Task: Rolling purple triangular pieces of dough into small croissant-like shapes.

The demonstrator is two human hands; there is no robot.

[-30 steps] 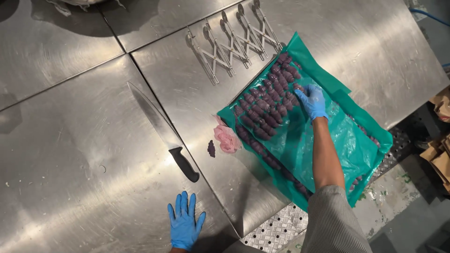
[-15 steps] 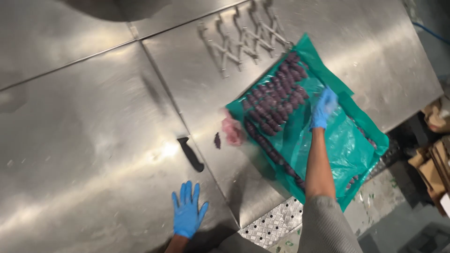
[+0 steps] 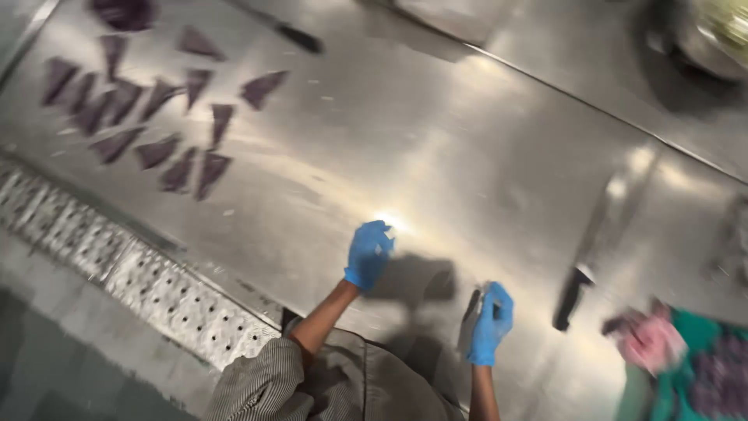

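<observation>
Both blue-gloved hands hover over the steel worktop [image 3: 483,140], the left hand [image 3: 368,253] loosely curled and apparently empty, the right hand [image 3: 491,322] seemingly pinching a dark strip, with the knife [image 3: 590,261] parked clear at three o'clock.

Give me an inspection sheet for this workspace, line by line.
Surface: steel table, seamed panels, one glare spot; picture blurred.
Job's things: knife lies flat beyond the right hand, untouched; pink lump beside green bag at the picture's right edge.
Clutter: dark triangular pieces spread on the steel, far side from the bag.
Hands: left hand and right hand, both in blue gloves, over bare steel; fingers too blurred to tell any grip.
Cables: nothing seen.
Surroundings: perforated strip along the table edge.
</observation>
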